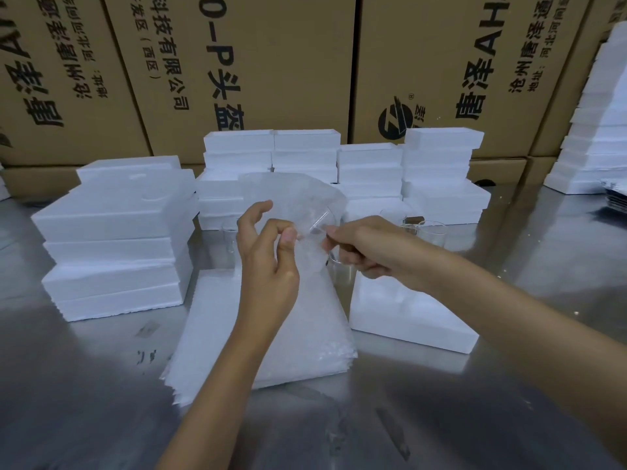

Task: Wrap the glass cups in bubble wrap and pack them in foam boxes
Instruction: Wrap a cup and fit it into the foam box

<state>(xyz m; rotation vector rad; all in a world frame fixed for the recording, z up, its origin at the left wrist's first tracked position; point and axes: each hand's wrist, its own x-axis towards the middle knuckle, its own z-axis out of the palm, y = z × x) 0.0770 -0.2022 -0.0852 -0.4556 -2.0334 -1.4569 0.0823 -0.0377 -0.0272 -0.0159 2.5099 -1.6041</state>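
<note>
The left hand [268, 252] is up in the air over the table, and its thumb and first finger pinch the edge of a clear bubble wrap sheet [291, 201]. The other fingers of that hand curl loosely. The right hand [366, 249] is just beside it and grips a glass cup [324, 223] by its dark brown handle. The cup is tipped on its side with its open end pointing into the sheet, which stands up behind both hands. Right under the hands lies a flat pile of bubble wrap sheets [271, 330] on the shiny metal table [84, 385]. Under the right wrist sits 1 white foam box [407, 313]. Just past the right hand stand more glass cups [431, 232], close together, and it is hard to count them because they are see-through. To the left of the left hand is a tall stack of foam boxes [115, 245]. Farther back, behind the hands, more white foam stacks [339, 167] stand in a row. Behind those are big brown cardboard boxes [288, 62] with black writing. Far off to the right is another leaning pile of white foam [597, 130].
</note>
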